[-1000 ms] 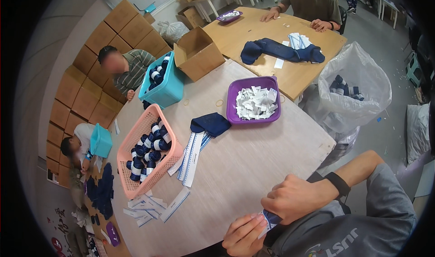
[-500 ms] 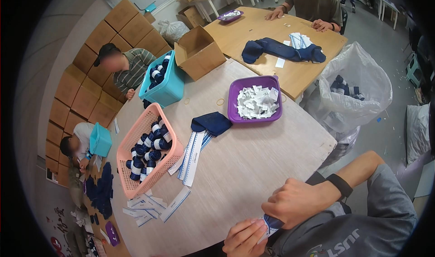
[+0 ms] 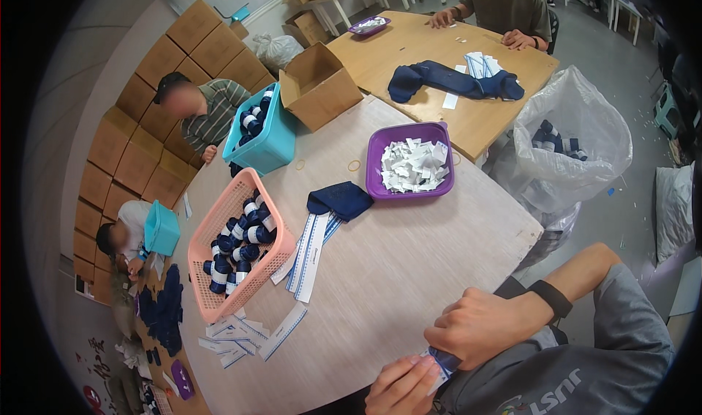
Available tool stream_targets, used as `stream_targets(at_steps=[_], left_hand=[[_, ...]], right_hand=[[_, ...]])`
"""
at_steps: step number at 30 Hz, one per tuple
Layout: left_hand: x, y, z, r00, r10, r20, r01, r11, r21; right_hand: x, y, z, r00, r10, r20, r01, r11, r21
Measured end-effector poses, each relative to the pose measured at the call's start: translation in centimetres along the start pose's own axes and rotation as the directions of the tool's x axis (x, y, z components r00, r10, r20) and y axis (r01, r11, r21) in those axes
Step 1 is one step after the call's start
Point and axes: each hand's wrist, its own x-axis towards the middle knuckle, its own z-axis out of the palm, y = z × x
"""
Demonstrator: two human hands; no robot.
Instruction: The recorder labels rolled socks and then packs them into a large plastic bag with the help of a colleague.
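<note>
At the bottom of the frame, right of centre, a small dark blue roll with a white paper band (image 3: 441, 363) is held between the two hands, close against the grey shirt of the person. The right hand (image 3: 479, 327) is curled into a loose fist over the upper end of the roll, fingers closed around it; a black wristband (image 3: 550, 299) is worn on that forearm. The left hand (image 3: 401, 387) is seen below and to the left, its fingertips pressed together and pinching the banded end of the roll.

A pale wooden table (image 3: 395, 269) fills the middle of the frame. On it, left of centre, a pink basket (image 3: 213, 234) is filled with rolled dark blue pieces banded in white. Just right of the basket, long white paper strips (image 3: 307, 250) are spread out, and a folded dark blue cloth (image 3: 341, 199) lies above them. A purple tray (image 3: 380, 146) holding white paper slips is set at upper centre. A teal basket (image 3: 267, 148) and an open cardboard box (image 3: 316, 86) stand toward the upper left. A clear plastic bag (image 3: 578, 152) with dark pieces inside is seen at the right. Other people are seated at the upper left, at the left edge and at the top.
</note>
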Motion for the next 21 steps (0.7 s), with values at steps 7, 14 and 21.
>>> stream_targets(at_steps=[7,14,21], left_hand=[[0.9,0.5,-0.2,0.996,0.054,0.064,-0.056,0.998,0.024],[2.1,0.3,-1.1,0.976,0.014,0.218,-0.009,1.000,-0.025],[2.4,0.8,-1.2,0.958,-0.058,0.282,0.058,0.998,0.010]], right_hand=[[-0.2,-0.2,-0.4,0.999,0.012,0.038,-0.011,1.000,-0.016],[-0.5,0.3,0.2,0.999,0.021,0.032,-0.021,1.000,0.009],[-0.4,0.7,0.6,0.993,0.091,0.077,-0.092,0.996,0.009]])
